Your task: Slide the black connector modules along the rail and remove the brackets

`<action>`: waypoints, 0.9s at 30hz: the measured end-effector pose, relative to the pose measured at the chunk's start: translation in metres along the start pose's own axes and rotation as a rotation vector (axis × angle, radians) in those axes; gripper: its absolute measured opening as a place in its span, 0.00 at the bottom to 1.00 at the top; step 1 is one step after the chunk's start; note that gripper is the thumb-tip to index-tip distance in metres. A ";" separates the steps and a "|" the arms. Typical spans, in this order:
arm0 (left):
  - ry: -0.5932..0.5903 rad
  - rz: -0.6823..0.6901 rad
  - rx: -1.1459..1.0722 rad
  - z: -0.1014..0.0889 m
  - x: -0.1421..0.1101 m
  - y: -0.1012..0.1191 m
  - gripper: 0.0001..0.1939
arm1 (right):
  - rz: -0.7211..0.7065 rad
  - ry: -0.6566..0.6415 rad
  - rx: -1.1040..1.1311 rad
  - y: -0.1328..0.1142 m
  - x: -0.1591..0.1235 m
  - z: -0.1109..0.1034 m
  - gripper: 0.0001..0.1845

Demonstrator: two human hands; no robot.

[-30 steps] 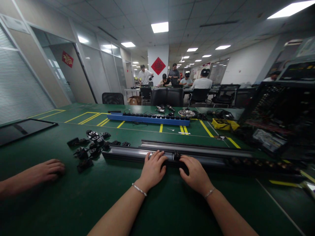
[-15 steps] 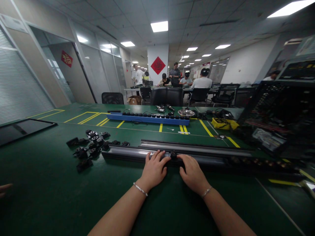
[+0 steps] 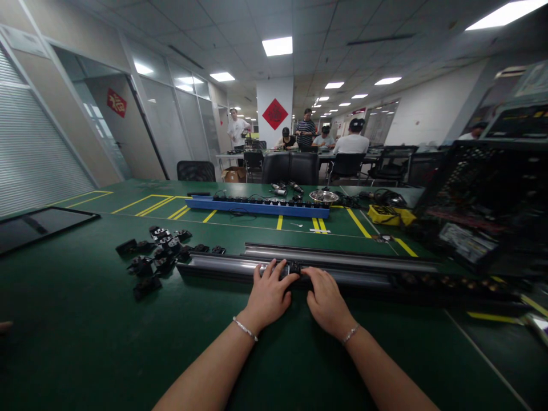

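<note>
A long dark metal rail (image 3: 363, 268) lies across the green table in front of me. A small black part (image 3: 294, 267) sits in the rail's channel between my two hands. My left hand (image 3: 268, 294) rests on the rail's near edge, fingers bent over it beside the part. On the other side my right hand (image 3: 326, 298) touches the part, its fingers curled on the rail. Both wrists wear thin bracelets. Whether either hand pinches the part is hidden by the fingers.
A heap of several small black parts (image 3: 158, 257) lies left of the rail. A blue power strip bar (image 3: 257, 206), a metal bowl (image 3: 324, 197) and a yellow object (image 3: 387, 216) sit further back. A black crate (image 3: 483, 200) stands at right. People sit at far tables.
My right hand and the black part have slid left along the rail toward my left hand. Another person's hand at the left edge has withdrawn from view.
</note>
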State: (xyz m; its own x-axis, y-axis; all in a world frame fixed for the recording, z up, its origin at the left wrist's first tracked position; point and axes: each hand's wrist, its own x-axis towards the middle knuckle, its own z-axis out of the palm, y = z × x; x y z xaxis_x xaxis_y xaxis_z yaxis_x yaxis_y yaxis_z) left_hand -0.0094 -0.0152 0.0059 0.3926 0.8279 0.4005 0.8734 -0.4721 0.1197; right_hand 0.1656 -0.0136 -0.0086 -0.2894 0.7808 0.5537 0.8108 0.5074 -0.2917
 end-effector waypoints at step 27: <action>-0.080 -0.079 0.156 0.004 0.008 0.013 0.31 | 0.171 -0.103 -0.355 0.015 -0.004 -0.002 0.28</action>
State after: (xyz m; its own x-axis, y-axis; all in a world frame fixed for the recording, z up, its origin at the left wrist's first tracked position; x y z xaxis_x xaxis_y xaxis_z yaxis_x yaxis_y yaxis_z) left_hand 0.0061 -0.0129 0.0072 0.3373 0.8848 0.3216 0.9341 -0.3570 0.0027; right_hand 0.1796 -0.0101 -0.0136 -0.1697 0.8848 0.4340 0.9719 0.2233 -0.0752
